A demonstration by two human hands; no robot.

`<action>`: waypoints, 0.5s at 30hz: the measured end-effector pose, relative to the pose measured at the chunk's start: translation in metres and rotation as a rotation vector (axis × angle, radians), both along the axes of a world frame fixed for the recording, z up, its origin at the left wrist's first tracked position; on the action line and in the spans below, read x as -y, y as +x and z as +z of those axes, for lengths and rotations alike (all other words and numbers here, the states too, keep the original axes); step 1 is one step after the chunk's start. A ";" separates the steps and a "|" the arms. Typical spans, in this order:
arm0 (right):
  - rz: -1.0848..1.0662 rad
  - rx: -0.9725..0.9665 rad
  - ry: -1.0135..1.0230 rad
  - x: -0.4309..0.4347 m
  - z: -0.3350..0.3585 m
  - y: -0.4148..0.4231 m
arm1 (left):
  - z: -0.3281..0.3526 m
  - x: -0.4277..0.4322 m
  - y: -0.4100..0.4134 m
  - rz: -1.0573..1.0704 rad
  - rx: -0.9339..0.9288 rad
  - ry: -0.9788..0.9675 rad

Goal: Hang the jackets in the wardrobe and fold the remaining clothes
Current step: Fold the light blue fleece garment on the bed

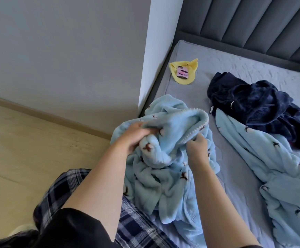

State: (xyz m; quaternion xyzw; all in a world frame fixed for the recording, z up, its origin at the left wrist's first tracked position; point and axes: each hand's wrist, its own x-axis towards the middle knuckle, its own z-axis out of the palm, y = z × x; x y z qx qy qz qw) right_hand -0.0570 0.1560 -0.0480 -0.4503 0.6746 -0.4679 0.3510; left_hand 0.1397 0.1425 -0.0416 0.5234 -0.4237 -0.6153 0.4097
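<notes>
Three fleece garments on the bed (190, 72), none folded yet as far as this view shows. No wardrobe or hanger in frame.

Light blue fleece top (165, 158): bunched at the near left corner of the mattress, partly lifted. Left hand (136, 136) grips a wad of its fabric, fingers curled into the pile. Right hand (196, 145) pinches the white-trimmed edge of the neckline or hem, thumb and fingers closed on it. Looks like the person is sorting out the garment's opening before laying it flat; that is a judgement.

Second light blue fleece piece (271, 167): same bird print, spread loosely down the right side of the mattress, creased, untouched.

Navy fleece garment (256, 106): heaped further back, lying partly over the second blue piece. Could be a jacket; cannot tell from the heap.

Also present: yellow cloth (185, 73) near the headboard corner, with a phone in a pink case (182, 72) resting on it.

Progress: early. All folding remains; hanging not visibly begun.
</notes>
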 end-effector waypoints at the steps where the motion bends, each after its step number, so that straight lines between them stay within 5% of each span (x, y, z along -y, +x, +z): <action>1: -0.088 -0.004 -0.009 -0.001 0.001 -0.001 | 0.000 0.003 0.005 0.239 0.113 -0.081; 3: -0.168 -0.032 -0.072 -0.004 0.001 -0.002 | 0.002 0.003 0.011 0.617 0.297 -0.256; 4: -0.179 -0.036 -0.102 -0.005 0.001 -0.002 | 0.002 0.005 0.014 0.689 0.205 -0.265; 7: -0.181 -0.059 -0.103 -0.005 0.000 -0.001 | 0.011 0.008 0.018 0.448 -0.682 -0.030; 9: -0.183 -0.082 -0.055 -0.005 -0.002 -0.003 | 0.015 0.008 0.021 0.222 -0.938 -0.010; 11: -0.153 -0.096 -0.033 -0.004 -0.005 -0.006 | 0.014 0.009 0.020 0.125 -0.759 -0.067; 15: -0.078 -0.084 -0.016 -0.006 -0.008 -0.006 | 0.004 0.009 0.010 0.066 -0.095 -0.126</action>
